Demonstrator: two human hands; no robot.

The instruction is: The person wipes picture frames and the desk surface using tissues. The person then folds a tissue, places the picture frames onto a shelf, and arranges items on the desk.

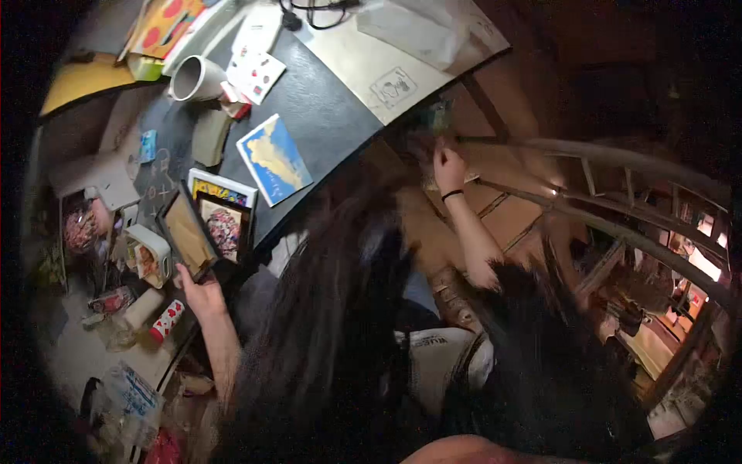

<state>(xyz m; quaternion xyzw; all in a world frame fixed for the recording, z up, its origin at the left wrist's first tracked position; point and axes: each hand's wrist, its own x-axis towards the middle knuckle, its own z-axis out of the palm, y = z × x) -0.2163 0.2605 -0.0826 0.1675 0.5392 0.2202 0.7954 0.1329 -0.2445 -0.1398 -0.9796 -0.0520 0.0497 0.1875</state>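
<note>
My left hand (202,294) grips the lower edge of a dark picture frame (185,236) with a plain tan panel, tilted over the dark desk (321,97). Just right of it stand a black frame with a pink floral picture (224,226) and a white frame with a colourful picture (202,182). My right hand (448,166) is away from the desk's edge, its fingers closed. What it holds, if anything, is too dark and blurred to tell. A blue and yellow card (274,160) lies on the desk near the frames.
On the desk are a white mug (195,79), a white card with small pictures (255,75), a large pale sheet (371,62) and black cables (317,9). At lower left are a red-and-white patterned roll (167,320) and plastic bags (127,390). Dark hair covers the lower middle.
</note>
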